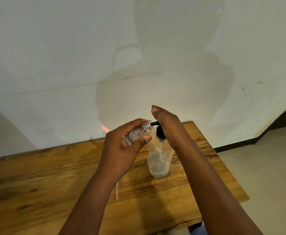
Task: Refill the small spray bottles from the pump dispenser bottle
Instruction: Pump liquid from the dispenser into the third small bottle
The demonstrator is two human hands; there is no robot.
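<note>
Head view, the only one given: the left hand [122,146] is curled round a small spray bottle [139,132], thumb across its front and fingers over its back, holding it tilted in the air so that its open threaded neck meets the black nozzle of the pump dispenser bottle [159,158]. No spray cap can be seen on the small bottle. The right hand [166,123] lies flat over the pump head, fingers straight and together, palm bearing down on it rather than gripping. The dispenser stands upright on the wooden surface [54,175], toward its far right part, with clear liquid in its lower portion and a dip tube running down inside. A thin white tube [117,190] lies on the surface near the left forearm.

By the look of it, the small bottle is light, clear, rigid and smooth, probably slippery if liquid runs down it, so a wrap around its body below the shoulder seems the safest hold, leaving the neck free. The dispenser is tall, narrow and part-empty, likely to tip under an off-centre press; pushing straight down on the pump head should keep it steady.
</note>
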